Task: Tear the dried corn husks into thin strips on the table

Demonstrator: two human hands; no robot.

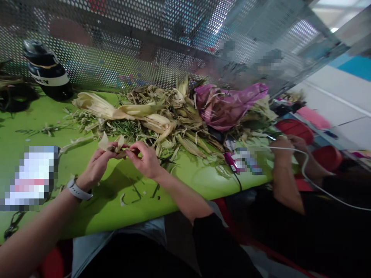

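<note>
Pale husk piece (pixel 104 143) held above green table (pixel 139 216), left of centre: left hand (pixel 101 158) grasps it, right hand (pixel 145 159) pinches its right end. Probably light, papery, easily split; grip the gathered part. Husk pile (pixel 150 117) crowds far side; more room toward near edge.

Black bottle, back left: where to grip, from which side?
Probably around the pale band on the bottle, coming from the near side: its rounded body suits a wraparound hold, and the mesh panel behind would hinder a rear approach.
</note>
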